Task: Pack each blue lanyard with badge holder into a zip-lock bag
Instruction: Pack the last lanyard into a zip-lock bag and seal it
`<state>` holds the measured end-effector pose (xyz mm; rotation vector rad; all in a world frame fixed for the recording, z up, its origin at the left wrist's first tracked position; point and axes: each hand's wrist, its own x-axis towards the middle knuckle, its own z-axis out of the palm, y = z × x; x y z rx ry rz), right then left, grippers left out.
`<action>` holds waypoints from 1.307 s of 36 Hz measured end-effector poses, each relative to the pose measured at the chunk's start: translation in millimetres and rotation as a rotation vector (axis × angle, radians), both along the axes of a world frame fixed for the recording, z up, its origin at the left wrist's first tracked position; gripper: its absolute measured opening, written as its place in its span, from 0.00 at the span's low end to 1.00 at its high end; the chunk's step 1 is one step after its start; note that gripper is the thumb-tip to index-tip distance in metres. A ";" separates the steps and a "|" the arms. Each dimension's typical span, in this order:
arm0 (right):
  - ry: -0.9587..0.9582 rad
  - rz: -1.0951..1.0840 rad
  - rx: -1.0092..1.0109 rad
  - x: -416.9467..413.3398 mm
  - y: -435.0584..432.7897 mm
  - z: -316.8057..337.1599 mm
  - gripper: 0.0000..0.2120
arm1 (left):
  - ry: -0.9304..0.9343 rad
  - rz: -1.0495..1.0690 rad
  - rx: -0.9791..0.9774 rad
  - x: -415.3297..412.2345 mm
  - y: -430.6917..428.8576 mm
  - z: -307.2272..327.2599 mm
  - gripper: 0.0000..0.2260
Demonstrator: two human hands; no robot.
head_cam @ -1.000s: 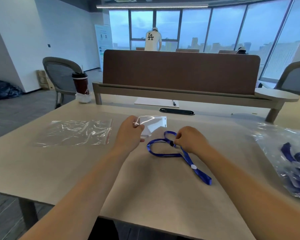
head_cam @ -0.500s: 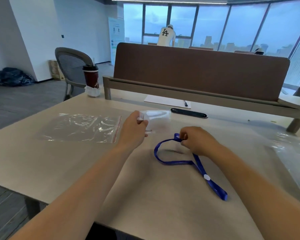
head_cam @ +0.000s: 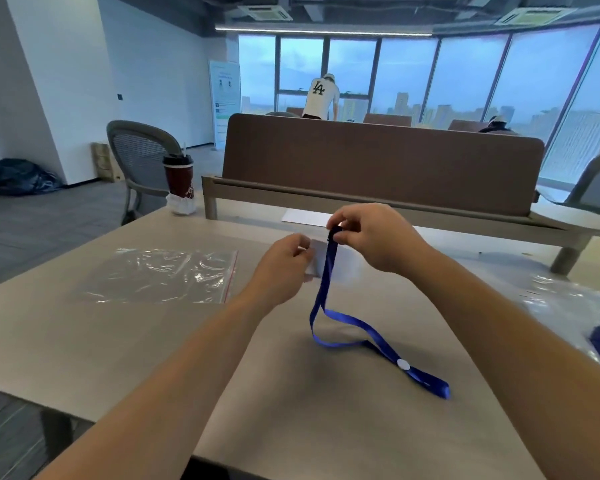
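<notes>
While both hands hover over the middle of the desk (head_cam: 146,344), a wide stretch of desktop runs from them to the near edge. Right hand (head_cam: 378,237) pinches the top end of the blue lanyard (head_cam: 327,271) with thumb and fingertips; the strap hangs down and trails toward the near right. Left hand (head_cam: 284,268), just beside it, fingers curled on the clear badge holder (head_cam: 316,259), behind the strap. The zip-lock bag (head_cam: 160,275) lies flat toward the left edge, near the left hand. Crinkly plastic bag (head_cam: 568,306) at the right edge, cup (head_cam: 179,178) at the far left corner.

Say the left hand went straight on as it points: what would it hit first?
Probably the blue lanyard hanging from the right hand, just beyond the badge holder the left hand pinches; depth unclear.
</notes>
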<state>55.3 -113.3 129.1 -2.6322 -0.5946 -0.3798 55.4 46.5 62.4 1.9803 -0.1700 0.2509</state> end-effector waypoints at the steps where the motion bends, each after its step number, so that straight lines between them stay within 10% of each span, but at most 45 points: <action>1: 0.005 0.004 0.016 0.9 1.4 0.7 0.11 | 0.017 -0.026 -0.023 -1.7 -0.5 0.0 0.07; 35: -0.046 -0.218 0.318 17.9 8.8 -37.5 0.10 | 0.127 0.166 -0.230 9.5 13.3 2.8 0.03; 47: 0.299 -0.053 0.422 -4.2 37.4 -64.3 0.10 | 0.076 0.328 -0.340 28.7 23.8 20.6 0.10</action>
